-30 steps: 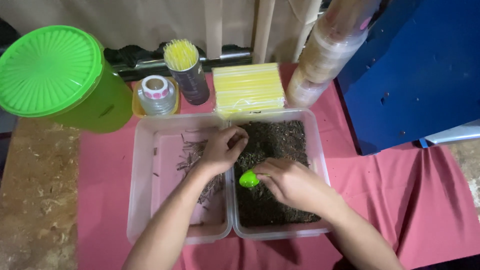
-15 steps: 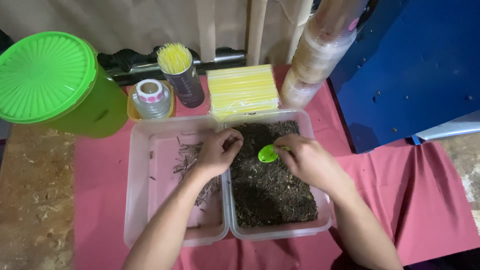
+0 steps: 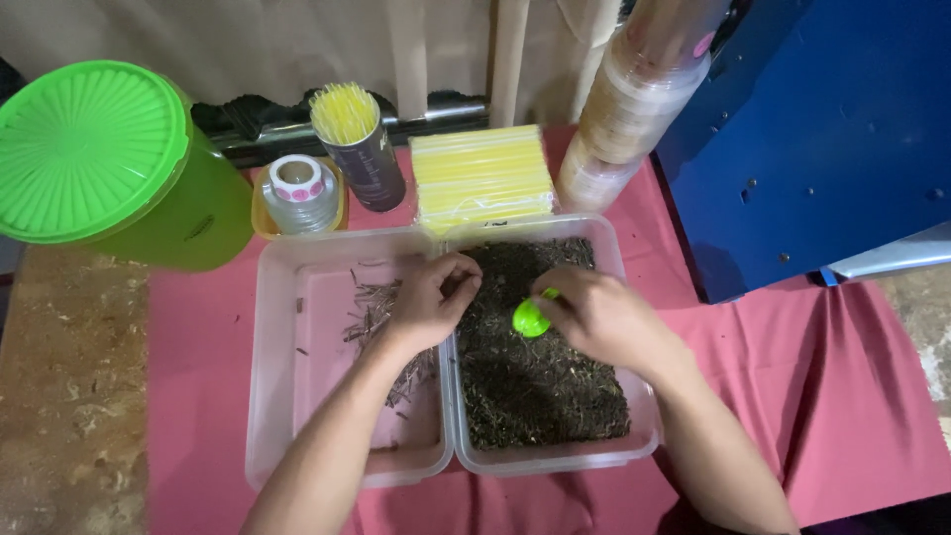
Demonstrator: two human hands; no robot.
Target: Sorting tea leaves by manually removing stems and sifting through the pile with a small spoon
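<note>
Pink cloth (image 3: 198, 396) covers the bench; left tub (image 3: 297, 396) holds a few twigs. Left hand (image 3: 428, 302), fingers curled loosely, rests at the tubs' shared edge, apparently holding nothing. Right hand (image 3: 594, 317) pinches a green scoop (image 3: 530, 318) over the dark mix (image 3: 535, 376); best kept level, low.

At the back of your pink-covered table, left of centre, stands a roll of round white stickers with pink rims (image 3: 296, 191), resting in a shallow yellow dish (image 3: 263, 213). Just beside it, to the right, rises a dark cylindrical canister (image 3: 374, 170) bearing a printed label (too blurred to describe) and filled with thin yellow sticks (image 3: 344, 111). Next comes a flat clear-wrapped pack of yellow straws (image 3: 482, 178), then a tilted stack of clear round plastic lidded cups (image 3: 634, 109) carrying one small pink sticker (image 3: 703, 45).
</note>
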